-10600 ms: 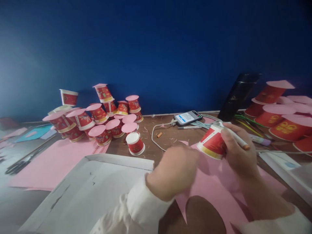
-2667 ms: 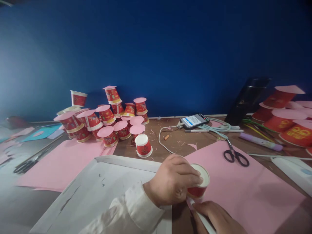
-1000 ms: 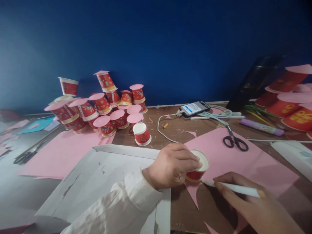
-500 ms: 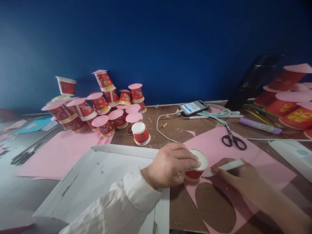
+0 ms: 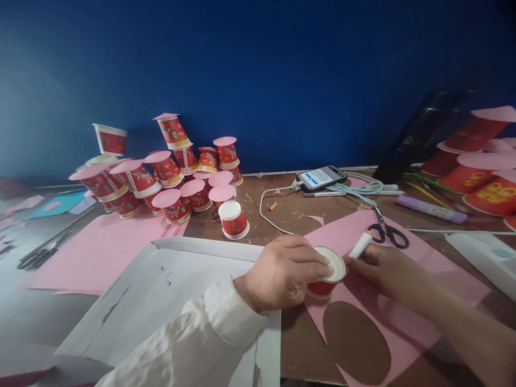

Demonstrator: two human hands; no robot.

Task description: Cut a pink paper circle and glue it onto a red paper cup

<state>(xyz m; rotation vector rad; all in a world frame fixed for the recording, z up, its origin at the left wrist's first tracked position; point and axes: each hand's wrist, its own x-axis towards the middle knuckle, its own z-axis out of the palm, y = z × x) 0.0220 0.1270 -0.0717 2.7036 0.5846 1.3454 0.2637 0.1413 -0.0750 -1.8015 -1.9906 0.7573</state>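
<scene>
My left hand (image 5: 288,271) is wrapped over an upside-down red paper cup (image 5: 322,289), its fingers on the pale base. The cup stands on a pink paper sheet (image 5: 419,290) near the sheet's left edge. Close to the cup's right side, my right hand (image 5: 379,263) grips a white marker (image 5: 360,245) with an orange end pointing up. The marker's tip is hidden behind the cup and fingers. Curved pieces have been cut out of the sheet's lower left. Black-handled scissors (image 5: 389,235) lie on the sheet behind my right hand.
Several red cups with pink discs (image 5: 167,166) are stacked at the back left; more stand at the far right. One red cup (image 5: 234,221) stands behind my left hand. A phone (image 5: 321,177) with cables, a white board (image 5: 169,301) and pink sheets (image 5: 108,247) lie around.
My right hand has moved up and back along the cup's right side, and the marker has turned more upright. My left hand and the cup have hardly moved.
</scene>
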